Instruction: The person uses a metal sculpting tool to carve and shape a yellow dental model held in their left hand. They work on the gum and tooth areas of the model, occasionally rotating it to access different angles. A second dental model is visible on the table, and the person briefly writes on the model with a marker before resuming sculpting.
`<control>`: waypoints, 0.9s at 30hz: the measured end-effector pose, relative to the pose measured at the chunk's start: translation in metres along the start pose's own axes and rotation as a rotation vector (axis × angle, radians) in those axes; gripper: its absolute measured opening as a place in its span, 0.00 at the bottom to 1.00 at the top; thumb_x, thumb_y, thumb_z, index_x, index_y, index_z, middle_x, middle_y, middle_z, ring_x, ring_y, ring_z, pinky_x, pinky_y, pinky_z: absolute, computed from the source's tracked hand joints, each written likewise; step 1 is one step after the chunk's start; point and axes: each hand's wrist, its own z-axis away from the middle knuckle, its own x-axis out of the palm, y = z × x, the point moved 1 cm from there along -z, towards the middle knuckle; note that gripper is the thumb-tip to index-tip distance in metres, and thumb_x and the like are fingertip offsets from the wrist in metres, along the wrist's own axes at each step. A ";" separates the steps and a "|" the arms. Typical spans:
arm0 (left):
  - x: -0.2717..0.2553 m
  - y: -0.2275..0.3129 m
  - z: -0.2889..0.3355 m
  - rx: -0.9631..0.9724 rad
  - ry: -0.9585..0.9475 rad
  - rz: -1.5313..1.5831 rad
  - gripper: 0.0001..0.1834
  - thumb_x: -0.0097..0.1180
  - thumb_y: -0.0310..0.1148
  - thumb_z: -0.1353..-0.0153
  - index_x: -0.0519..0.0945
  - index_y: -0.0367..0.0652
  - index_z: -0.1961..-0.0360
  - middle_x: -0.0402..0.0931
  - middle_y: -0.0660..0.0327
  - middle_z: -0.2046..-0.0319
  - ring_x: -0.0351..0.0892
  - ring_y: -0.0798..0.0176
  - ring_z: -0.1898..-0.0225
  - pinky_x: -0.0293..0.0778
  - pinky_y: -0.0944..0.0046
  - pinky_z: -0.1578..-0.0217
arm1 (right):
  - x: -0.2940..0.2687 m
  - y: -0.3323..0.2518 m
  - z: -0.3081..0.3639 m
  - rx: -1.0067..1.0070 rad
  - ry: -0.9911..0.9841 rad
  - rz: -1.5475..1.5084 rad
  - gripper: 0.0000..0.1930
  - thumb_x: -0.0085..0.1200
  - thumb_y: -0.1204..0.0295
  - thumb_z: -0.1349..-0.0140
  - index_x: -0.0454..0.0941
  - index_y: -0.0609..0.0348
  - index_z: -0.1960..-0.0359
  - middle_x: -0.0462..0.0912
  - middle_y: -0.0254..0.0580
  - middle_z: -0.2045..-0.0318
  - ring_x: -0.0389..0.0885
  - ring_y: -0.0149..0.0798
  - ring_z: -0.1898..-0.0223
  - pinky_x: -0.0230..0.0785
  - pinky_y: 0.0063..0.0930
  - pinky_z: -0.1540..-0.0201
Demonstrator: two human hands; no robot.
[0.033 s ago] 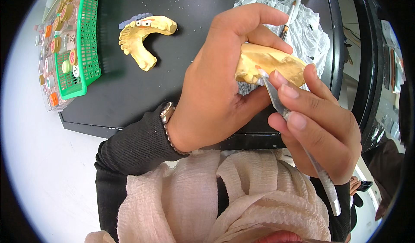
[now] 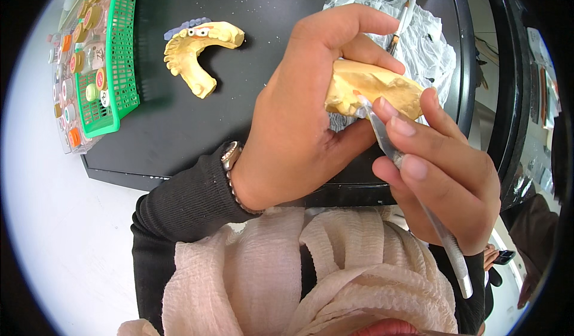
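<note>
My left hand (image 2: pixel 302 106) is wrapped round a yellow plaster dental cast (image 2: pixel 388 84), holding it tilted above the table's near right part. In my right hand (image 2: pixel 451 171) is a slim metal dental spatula (image 2: pixel 449 243), gripped like a pen with its knurled handle pointing down toward me. The blade's tip meets the tooth side of the cast, by a small whitish spot and a reddish mark. Some right fingertips rest close to or against the cast's edge. My left palm hides part of the cast.
A second horseshoe-shaped dental cast (image 2: pixel 194 61) with a blue-grey tooth piece (image 2: pixel 186 28) lies on the black table (image 2: pixel 179 136). At far left, a green basket (image 2: pixel 124 55) holds several small jars. Crumpled white paper (image 2: pixel 427 52) with a fine brush (image 2: pixel 394 42) lies behind the held cast.
The fingers of my right hand have shifted very slightly to the right, with the spatula. My left hand and the cast look unmoved.
</note>
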 end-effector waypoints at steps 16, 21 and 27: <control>0.002 -0.001 0.000 -0.013 0.015 0.040 0.31 0.60 0.34 0.48 0.58 0.32 0.49 0.76 0.52 0.64 0.76 0.67 0.65 0.72 0.72 0.63 | 0.000 -0.001 0.000 0.015 0.013 -0.010 0.22 0.55 0.88 0.52 0.63 0.63 0.55 0.73 0.58 0.59 0.77 0.56 0.57 0.61 0.51 0.45; 0.002 -0.001 0.001 -0.009 0.018 0.040 0.30 0.60 0.33 0.47 0.58 0.32 0.48 0.76 0.52 0.64 0.76 0.67 0.65 0.72 0.72 0.63 | 0.000 0.001 0.001 0.006 0.026 -0.007 0.22 0.55 0.88 0.52 0.64 0.63 0.55 0.73 0.58 0.60 0.77 0.55 0.57 0.61 0.51 0.45; 0.002 -0.001 0.001 -0.013 0.025 0.049 0.30 0.60 0.32 0.48 0.58 0.32 0.48 0.76 0.52 0.64 0.76 0.67 0.65 0.72 0.72 0.62 | 0.003 0.000 -0.001 0.019 0.045 -0.016 0.22 0.55 0.89 0.53 0.64 0.63 0.56 0.73 0.57 0.60 0.77 0.54 0.57 0.61 0.51 0.45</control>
